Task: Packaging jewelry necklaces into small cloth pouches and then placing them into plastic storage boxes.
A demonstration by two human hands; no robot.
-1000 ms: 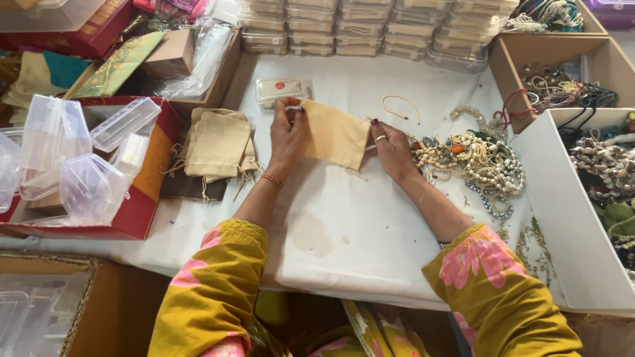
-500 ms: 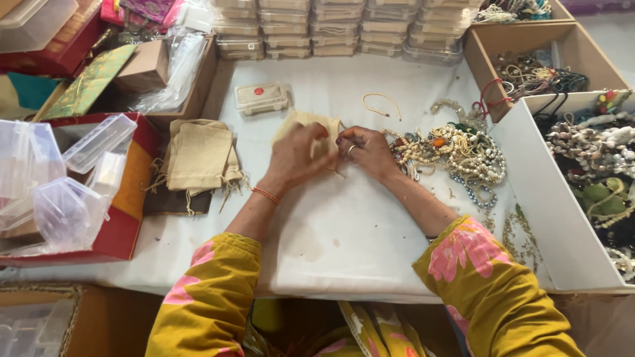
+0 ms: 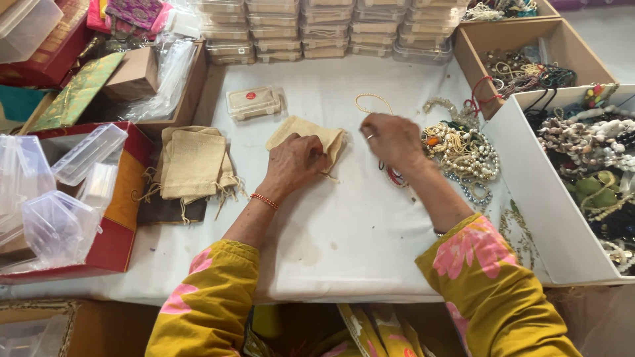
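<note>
The left hand (image 3: 294, 162) presses the beige drawstring pouch (image 3: 311, 135) flat at the table's middle, pinning it, while the right hand (image 3: 393, 139), fingers curled and seemingly empty, hovers just right beside the beaded necklaces (image 3: 463, 152).

head cam | looks steeply down from above | near | white table (image 3: 370, 258) fills view

This looks like a jewellery packing workspace, perhaps a small shop's back table. A white table (image 3: 344, 264) carries a heap of bead necklaces (image 3: 463, 155), open boxes (image 3: 562, 218) full of more strands, stacked clear cases (image 3: 317, 30), cloth pouches (image 3: 192, 165) and gift boxes (image 3: 40, 56) (red and green ones).
</note>
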